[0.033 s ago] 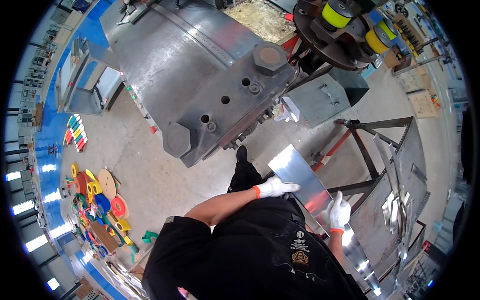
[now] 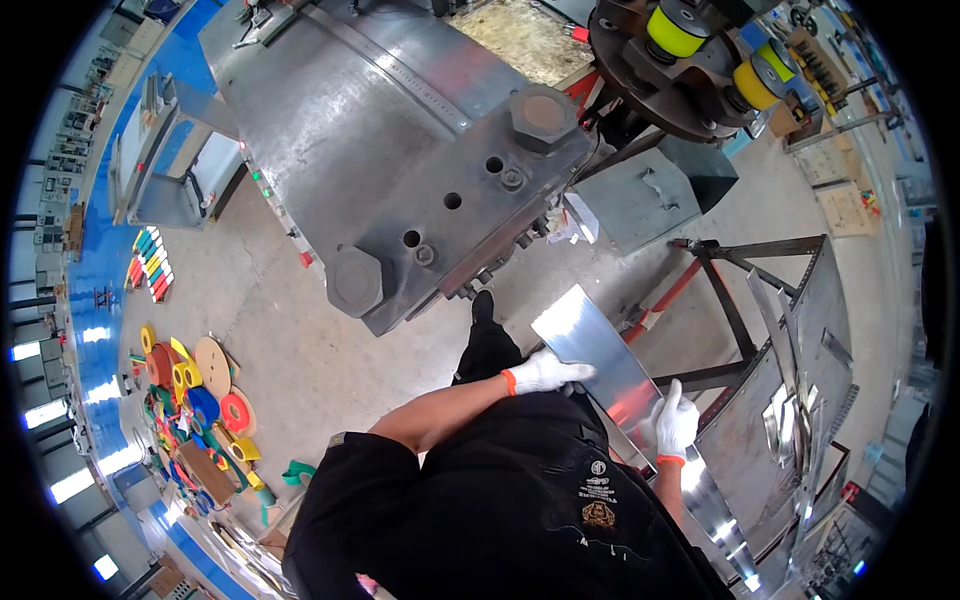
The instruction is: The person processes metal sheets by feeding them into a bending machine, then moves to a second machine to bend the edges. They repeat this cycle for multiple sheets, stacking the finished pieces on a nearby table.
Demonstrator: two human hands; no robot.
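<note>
A long, shiny sheet-metal strip (image 2: 588,342) slants in front of me, from the floor area before the machine down past my right side. My left hand (image 2: 545,372), in a white glove with an orange cuff, is closed on its left edge, thumb on top and the other fingers mostly hidden. On the opposite edge, lower down, my right hand (image 2: 675,424) grips the strip in a matching glove, its thumb pointing up. The strip's far end is free in the air, short of the heavy machine (image 2: 430,240) with large hex bolts.
At the right stands a steel-framed table (image 2: 745,445) with loose metal strips (image 2: 790,350) on it. A dark turret (image 2: 650,85) with yellow parts and a grey metal box (image 2: 640,200) are beyond. Coloured tape rolls (image 2: 203,405) lie at the left.
The metal strip and both hands have shifted very slightly to the left. Both hands keep the same hold on it.
</note>
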